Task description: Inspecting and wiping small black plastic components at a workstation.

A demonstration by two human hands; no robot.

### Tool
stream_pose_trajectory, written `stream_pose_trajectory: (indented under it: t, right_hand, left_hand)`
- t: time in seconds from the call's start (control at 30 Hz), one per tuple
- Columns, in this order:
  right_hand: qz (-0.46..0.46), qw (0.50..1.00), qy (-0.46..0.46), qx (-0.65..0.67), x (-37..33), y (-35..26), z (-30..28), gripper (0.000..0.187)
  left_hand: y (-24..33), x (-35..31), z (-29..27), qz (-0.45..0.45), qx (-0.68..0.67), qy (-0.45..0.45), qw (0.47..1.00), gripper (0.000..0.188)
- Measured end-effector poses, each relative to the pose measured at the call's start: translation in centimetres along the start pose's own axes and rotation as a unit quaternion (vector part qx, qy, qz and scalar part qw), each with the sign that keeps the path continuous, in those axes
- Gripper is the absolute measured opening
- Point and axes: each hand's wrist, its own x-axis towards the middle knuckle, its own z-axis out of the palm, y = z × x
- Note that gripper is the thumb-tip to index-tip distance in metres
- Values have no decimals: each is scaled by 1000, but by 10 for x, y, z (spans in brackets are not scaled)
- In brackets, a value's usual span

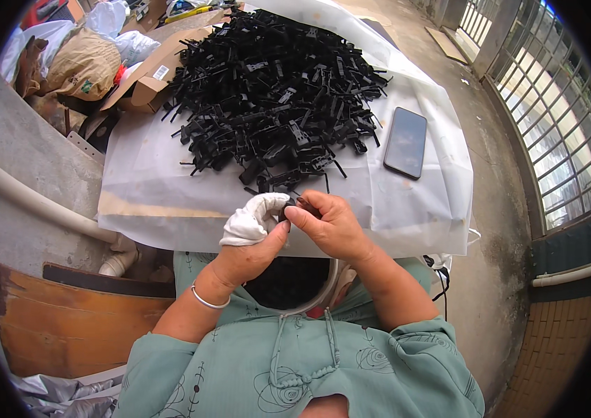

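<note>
Both hands meet over the near edge of the table, pinching a small black plastic part (286, 209) between them. A white cloth glove covers most of my left hand (257, 221), though its thumb is bare and presses on the part. Bare fingers of my right hand (327, 221) are closed on the part's other side; they hide much of its shape. Just beyond my hands lies a big heap of black plastic parts (274, 97), with thin prongs and slotted pieces. Below my wrists, a round bucket (327, 285) with dark contents stands between my legs.
A smartphone (405, 143) lies on the white plastic sheet (435, 209) to the right of the heap. An open cardboard box (149, 87) and several bags (87, 63) crowd the far left. A pipe (38, 195) runs along the left wall; a barred window (553, 118) is at right.
</note>
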Motion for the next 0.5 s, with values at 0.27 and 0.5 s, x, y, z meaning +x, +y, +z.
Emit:
stream_pose_trajectory:
  t: [0.27,0.5]
  right_hand:
    - [-12,994,-66,-85,-2,-1,4,27]
    - [4,999,-31,5,-3,26,18,27]
  left_hand:
    - [-2,-2,4,10,62,41,997,29]
    - [-9,-3,8,118,298,57,945,31]
